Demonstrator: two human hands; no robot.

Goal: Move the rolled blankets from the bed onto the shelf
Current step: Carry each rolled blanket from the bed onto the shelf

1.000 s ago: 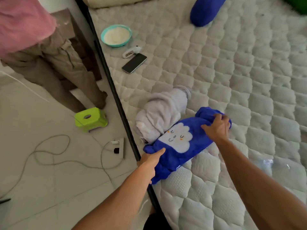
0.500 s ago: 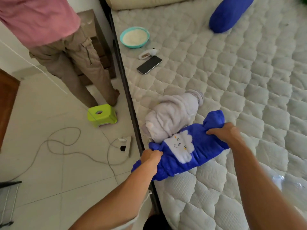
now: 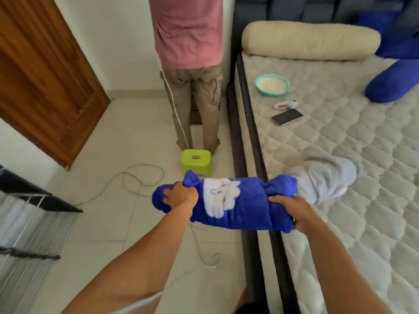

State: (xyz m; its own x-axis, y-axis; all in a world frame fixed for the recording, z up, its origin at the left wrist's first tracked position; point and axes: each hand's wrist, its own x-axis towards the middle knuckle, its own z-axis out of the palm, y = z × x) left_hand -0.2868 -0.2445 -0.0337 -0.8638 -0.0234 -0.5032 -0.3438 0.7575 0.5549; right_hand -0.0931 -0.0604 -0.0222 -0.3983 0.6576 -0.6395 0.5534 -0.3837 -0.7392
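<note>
Bedroom with tiled floor [image 3: 118,137], wooden door [image 3: 45,71] at left, quilted bed [image 3: 362,200] filling the right half. Another person [image 3: 190,64] stands by the bedside, back to me. Cream bolster [image 3: 310,38] lies at the headboard, a blue bolster [image 3: 392,85] at far right.

I've got the blue rolled blanket [image 3: 238,205] off the mattress — it hangs in the air over the bed edge and floor, held crosswise. Left hand [image 3: 181,197] is clenched around the bunched left end, right hand [image 3: 292,210] wraps the right end, fingers curled tight into the fabric. Grey rolled blanket [image 3: 326,177] sits on the bed just behind it, not yet moved.

Step in hand: carry of the first roll. Next move, I judge, needs a turn left toward the shelf with even tension so the roll stays wound. Watch the floor cable [image 3: 140,180] and green stool [image 3: 196,162] in the walking path.

Smaller items on bed: bowl [image 3: 272,85], phone [image 3: 286,117], a small white device [image 3: 285,104] — can't identify it.

Shelf unclear — only a dark wire rack [image 3: 34,214] is cut off at left; can't confirm it's the target.
</note>
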